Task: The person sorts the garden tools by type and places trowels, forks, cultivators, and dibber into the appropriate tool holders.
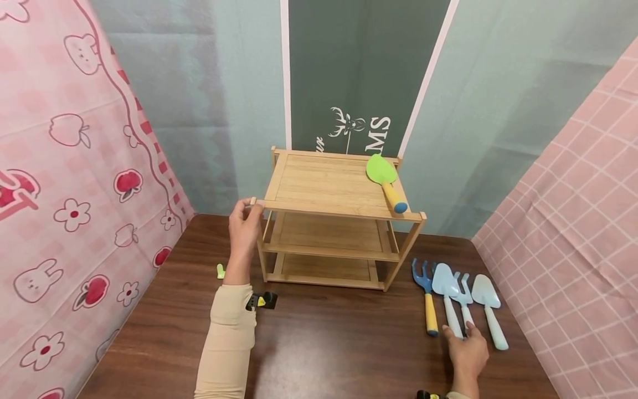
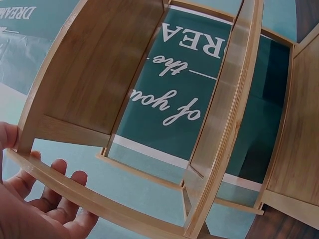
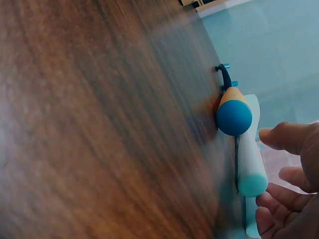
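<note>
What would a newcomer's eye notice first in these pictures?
Probably the central three-tier wooden rack, its near left corner gripped by the left hand. Next, the bright green trowel on the rack's top, at the right. Then four garden tools on the brown table, right of the rack, near the right hand.

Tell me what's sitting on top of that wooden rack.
On top of the wooden rack lies one green trowel with a yellow handle, near the right end. The patch of surface directly beneath it is covered, so I can't say what's there.
</note>
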Available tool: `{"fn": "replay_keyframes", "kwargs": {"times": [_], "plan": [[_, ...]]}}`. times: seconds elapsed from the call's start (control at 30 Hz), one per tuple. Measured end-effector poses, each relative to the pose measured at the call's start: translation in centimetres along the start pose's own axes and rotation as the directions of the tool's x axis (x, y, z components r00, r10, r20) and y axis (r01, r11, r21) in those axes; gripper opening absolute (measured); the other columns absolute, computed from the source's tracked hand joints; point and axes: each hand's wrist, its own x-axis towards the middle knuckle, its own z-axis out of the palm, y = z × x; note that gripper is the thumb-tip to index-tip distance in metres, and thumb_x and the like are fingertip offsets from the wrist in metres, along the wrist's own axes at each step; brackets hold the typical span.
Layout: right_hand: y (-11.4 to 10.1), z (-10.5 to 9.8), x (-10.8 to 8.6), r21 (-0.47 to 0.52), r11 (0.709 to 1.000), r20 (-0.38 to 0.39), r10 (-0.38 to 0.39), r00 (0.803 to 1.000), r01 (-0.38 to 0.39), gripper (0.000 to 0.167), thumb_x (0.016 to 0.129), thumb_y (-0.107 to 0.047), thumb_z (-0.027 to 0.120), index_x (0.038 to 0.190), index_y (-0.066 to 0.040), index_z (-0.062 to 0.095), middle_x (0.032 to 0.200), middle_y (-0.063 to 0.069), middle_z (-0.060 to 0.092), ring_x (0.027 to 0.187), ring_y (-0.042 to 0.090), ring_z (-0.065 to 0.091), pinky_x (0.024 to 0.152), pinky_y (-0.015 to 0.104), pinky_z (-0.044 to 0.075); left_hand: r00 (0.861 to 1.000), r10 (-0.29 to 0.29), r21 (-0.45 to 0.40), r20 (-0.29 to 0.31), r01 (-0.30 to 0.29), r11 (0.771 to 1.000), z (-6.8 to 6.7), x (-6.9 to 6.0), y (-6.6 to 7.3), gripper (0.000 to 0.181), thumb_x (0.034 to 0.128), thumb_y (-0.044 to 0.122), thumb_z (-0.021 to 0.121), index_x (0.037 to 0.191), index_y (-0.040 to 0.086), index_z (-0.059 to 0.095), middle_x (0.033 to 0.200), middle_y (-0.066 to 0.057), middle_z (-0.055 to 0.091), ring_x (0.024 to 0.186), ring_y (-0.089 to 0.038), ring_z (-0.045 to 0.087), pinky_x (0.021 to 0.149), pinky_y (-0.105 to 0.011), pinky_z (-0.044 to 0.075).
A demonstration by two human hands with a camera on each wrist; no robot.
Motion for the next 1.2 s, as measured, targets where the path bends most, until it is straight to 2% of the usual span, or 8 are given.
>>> {"fn": "replay_keyframes", "kwargs": {"times": [0.2, 0.33, 0.47, 0.57, 0.73, 0.87, 1.03, 1.2], "plan": [[-0.3, -0.2, 0.0, -0.111, 0.993, 0.091, 0.035, 0.995, -0.025, 0.062, 0.083, -0.025, 0.066, 0.131, 0.007, 0.042, 0.122, 0.032, 0.048, 0.108, 0.054, 0.04, 0.087, 0.06, 0.031, 1.0, -0.019, -0.03, 0.023, 0.02, 0.999, -0.2, 0.1, 0.1, 0.022, 0.0924, 0.018, 0.057, 0.106, 0.001, 0.057, 0.084, -0.008, 0.055, 0.076, -0.015, 0.051, 0.066, -0.03, 0.038], [-0.5, 0.0, 0.2, -0.185, 0.982, 0.136, 0.05, 0.989, -0.024, 0.064, 0.084, -0.027, 0.065, 0.132, 0.006, 0.04, 0.125, 0.034, 0.044, 0.108, 0.055, 0.04, 0.083, 0.061, 0.034, 0.999, -0.019, -0.021, 0.032, 0.02, 1.0, -0.1, -0.5, 1.5, 0.02, 0.0926, 0.013, 0.055, 0.105, -0.002, 0.056, 0.079, -0.003, 0.054, 0.073, -0.013, 0.051, 0.064, -0.029, 0.038], [-0.7, 0.3, 0.4, -0.263, 0.965, 0.152, 0.045, 0.987, -0.003, 0.058, 0.084, -0.026, 0.062, 0.126, 0.009, 0.042, 0.117, 0.039, 0.043, 0.102, 0.057, 0.042, 0.076, 0.062, 0.037, 1.0, -0.003, -0.001, 0.026, 0.003, 1.0, 0.0, -1.2, 3.0, 0.018, 0.0924, 0.01, 0.053, 0.103, -0.004, 0.055, 0.076, 0.001, 0.053, 0.071, -0.011, 0.049, 0.062, -0.027, 0.037], [-0.6, 0.6, 0.5, -0.288, 0.958, 0.152, 0.041, 0.987, 0.005, 0.05, 0.086, -0.025, 0.06, 0.116, 0.012, 0.047, 0.106, 0.041, 0.039, 0.098, 0.058, 0.041, 0.071, 0.063, 0.038, 1.0, -0.001, -0.008, 0.026, 0.002, 1.0, 0.0, -1.3, 3.2, 0.018, 0.0924, 0.009, 0.053, 0.104, -0.005, 0.055, 0.075, 0.001, 0.052, 0.069, -0.011, 0.049, 0.061, -0.026, 0.037], [-0.2, 0.7, 0.7, -0.295, 0.955, 0.147, 0.035, 0.988, 0.01, 0.042, 0.088, -0.024, 0.057, 0.11, 0.012, 0.051, 0.102, 0.039, 0.037, 0.095, 0.058, 0.042, 0.069, 0.064, 0.038, 1.0, -0.003, -0.028, 0.026, 0.004, 1.0, 0.0, -1.3, 3.1, 0.017, 0.092, 0.008, 0.054, 0.103, -0.006, 0.055, 0.074, -0.002, 0.052, 0.066, -0.011, 0.048, 0.058, -0.025, 0.036], [-0.2, 0.3, 0.7, -0.254, 0.967, 0.113, 0.064, 0.992, -0.034, 0.043, 0.088, -0.024, 0.057, 0.116, 0.007, 0.052, 0.11, 0.039, 0.044, 0.096, 0.058, 0.044, 0.071, 0.063, 0.038, 1.0, -0.005, -0.039, 0.029, 0.006, 0.999, 0.0, -1.2, 3.0, 0.018, 0.092, 0.008, 0.054, 0.103, -0.006, 0.055, 0.078, -0.012, 0.053, 0.067, -0.01, 0.049, 0.058, -0.025, 0.036], [-0.4, -0.1, 0.5, -0.08, 0.987, 0.005, 0.143, 0.99, -0.142, 0.046, 0.086, -0.025, 0.059, 0.124, 0.002, 0.053, 0.121, 0.035, 0.046, 0.103, 0.057, 0.041, 0.082, 0.062, 0.034, 0.999, -0.017, -0.049, 0.03, 0.018, 0.999, 0.0, -1.3, 3.0, 0.018, 0.0921, 0.008, 0.054, 0.105, -0.005, 0.056, 0.085, -0.019, 0.053, 0.071, -0.011, 0.05, 0.063, -0.026, 0.038], [-0.3, 0.1, 0.4, 0.133, 0.988, -0.166, 0.105, 0.981, -0.083, 0.042, 0.083, -0.019, 0.064, 0.119, 0.001, 0.06, 0.12, 0.031, 0.051, 0.109, 0.054, 0.039, 0.094, 0.054, 0.029, 0.999, -0.02, -0.061, 0.028, 0.022, 0.998, 0.0, -1.3, 3.0, 0.019, 0.0922, 0.008, 0.053, 0.106, -0.006, 0.055, 0.084, -0.015, 0.053, 0.072, -0.012, 0.05, 0.064, -0.026, 0.037]]}}
